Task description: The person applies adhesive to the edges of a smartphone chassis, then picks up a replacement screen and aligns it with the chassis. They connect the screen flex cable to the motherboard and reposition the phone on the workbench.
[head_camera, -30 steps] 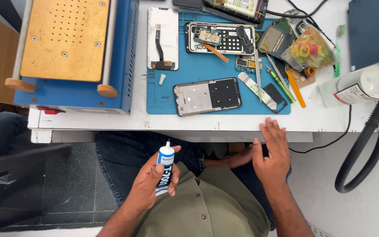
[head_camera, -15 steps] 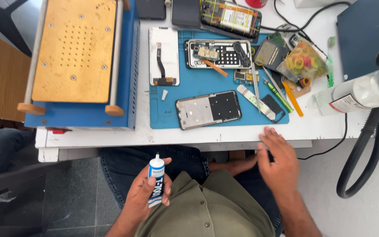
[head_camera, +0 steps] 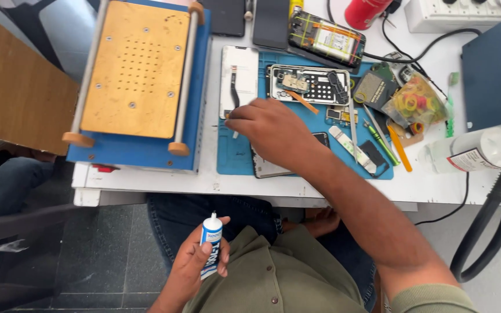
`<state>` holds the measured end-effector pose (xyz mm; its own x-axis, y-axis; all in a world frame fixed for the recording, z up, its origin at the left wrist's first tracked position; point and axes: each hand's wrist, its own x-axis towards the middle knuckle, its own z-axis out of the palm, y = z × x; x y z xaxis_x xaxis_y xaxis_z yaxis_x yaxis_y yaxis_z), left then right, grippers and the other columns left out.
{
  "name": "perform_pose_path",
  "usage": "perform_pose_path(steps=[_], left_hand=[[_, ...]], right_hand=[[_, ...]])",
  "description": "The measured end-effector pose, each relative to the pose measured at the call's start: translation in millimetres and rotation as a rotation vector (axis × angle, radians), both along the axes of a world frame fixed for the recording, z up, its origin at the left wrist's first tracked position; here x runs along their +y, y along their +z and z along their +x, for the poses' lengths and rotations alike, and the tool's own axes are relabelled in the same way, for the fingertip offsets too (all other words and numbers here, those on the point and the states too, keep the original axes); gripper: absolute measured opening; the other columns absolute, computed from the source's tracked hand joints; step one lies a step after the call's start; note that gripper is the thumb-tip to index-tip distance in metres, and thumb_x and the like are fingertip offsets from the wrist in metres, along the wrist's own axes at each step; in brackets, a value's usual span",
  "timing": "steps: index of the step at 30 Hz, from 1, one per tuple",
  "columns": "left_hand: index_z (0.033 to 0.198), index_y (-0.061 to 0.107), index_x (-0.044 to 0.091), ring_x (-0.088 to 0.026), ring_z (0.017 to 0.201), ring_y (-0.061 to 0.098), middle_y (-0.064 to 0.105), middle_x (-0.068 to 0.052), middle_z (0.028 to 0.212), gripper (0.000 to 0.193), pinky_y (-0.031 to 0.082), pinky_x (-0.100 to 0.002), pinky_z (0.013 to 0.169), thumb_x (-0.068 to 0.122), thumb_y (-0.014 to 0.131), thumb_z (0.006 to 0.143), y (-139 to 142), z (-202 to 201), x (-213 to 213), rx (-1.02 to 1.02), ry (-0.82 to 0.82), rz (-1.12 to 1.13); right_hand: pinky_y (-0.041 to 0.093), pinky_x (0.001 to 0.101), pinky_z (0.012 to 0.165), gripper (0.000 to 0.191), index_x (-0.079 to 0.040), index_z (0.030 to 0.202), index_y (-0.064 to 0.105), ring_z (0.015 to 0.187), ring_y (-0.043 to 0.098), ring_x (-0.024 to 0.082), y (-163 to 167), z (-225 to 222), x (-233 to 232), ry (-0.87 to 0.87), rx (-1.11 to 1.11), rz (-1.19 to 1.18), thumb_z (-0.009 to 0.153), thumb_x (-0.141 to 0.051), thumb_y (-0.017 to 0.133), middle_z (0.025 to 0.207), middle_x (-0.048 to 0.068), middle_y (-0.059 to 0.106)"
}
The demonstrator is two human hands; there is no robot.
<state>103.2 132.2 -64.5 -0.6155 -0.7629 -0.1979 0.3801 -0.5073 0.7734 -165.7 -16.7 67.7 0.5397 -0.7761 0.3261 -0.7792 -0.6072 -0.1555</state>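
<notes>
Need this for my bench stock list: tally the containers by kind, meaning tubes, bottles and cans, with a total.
white glue tube, held in the left hand: 1
clear bottle, lying at the right: 1
red can, at the top edge: 1
Total: 3

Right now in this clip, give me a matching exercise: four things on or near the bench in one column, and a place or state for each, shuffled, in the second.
Things:
1. glue tube
2. right hand
3. clear plastic bottle
4. red can

Places or states:
A. lying on its side at the right edge of the white table
B. at the far edge of the table, cut off by the frame
C. held upright in the left hand, below the table edge
D. reaching over the blue mat, above a phone frame

Pairs: 1-C, 2-D, 3-A, 4-B
</notes>
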Motion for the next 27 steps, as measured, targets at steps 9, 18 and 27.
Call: perform_pose_path(steps=[9, 18, 27], left_hand=[[0.15, 0.045, -0.004, -0.014, 0.07, 0.062, 0.065, -0.011, 0.086, 0.064, 0.061, -0.031, 0.067, 0.039, 0.054, 0.104, 2.1, 19.0, 12.7, -0.014, 0.008, -0.044], [0.151, 0.045, -0.005, -0.014, 0.072, 0.062, 0.064, -0.01, 0.087, 0.063, 0.061, -0.031, 0.068, 0.038, 0.054, 0.106, 5.3, 21.3, 22.6, 0.016, -0.084, -0.085], [0.149, 0.045, -0.003, -0.016, 0.071, 0.064, 0.065, -0.011, 0.086, 0.062, 0.061, -0.033, 0.068, 0.037, 0.055, 0.103, 0.3, 44.4, 34.0, -0.043, -0.012, -0.081]], right_hand=[[0.053, 0.0377, 0.097, 0.023, -0.005, 0.104, 0.077, 0.113, 0.063, 0.026, -22.8, 11.0, -10.3, -0.063, 0.162, 0.165, 0.084, -0.001, 0.065, 0.114, 0.009, 0.07], [0.055, 0.0391, 0.094, 0.021, -0.006, 0.099, 0.079, 0.109, 0.065, 0.028, -34.2, 7.8, -11.6, -0.094, 0.057, 0.165, 0.085, 0.0, 0.065, 0.112, 0.008, 0.072], [0.055, 0.0417, 0.085, 0.015, -0.004, 0.095, 0.077, 0.093, 0.066, 0.028, -24.9, 23.1, -7.2, -0.115, 0.253, 0.026, 0.085, -0.004, 0.067, 0.093, 0.01, 0.071]])
